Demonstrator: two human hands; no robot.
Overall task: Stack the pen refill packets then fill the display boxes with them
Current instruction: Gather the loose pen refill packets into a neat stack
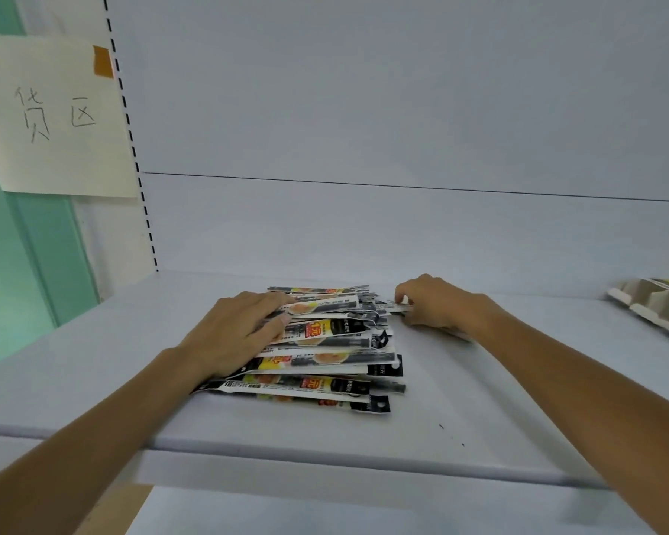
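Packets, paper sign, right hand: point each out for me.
Packets (325,361), head view, on a middle packet of the pile.
Paper sign (55,117), head view, on its handwritten middle.
Right hand (437,303), head view, on the back of the hand.

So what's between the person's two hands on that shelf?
Head view: a loose pile of pen refill packets lies between the left hand, resting on it, and the right hand, pinching its far edge.

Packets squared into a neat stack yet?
No, the pen refill packets lie fanned and staggered on the shelf, the left hand resting on them and the right hand pinching one at its end.
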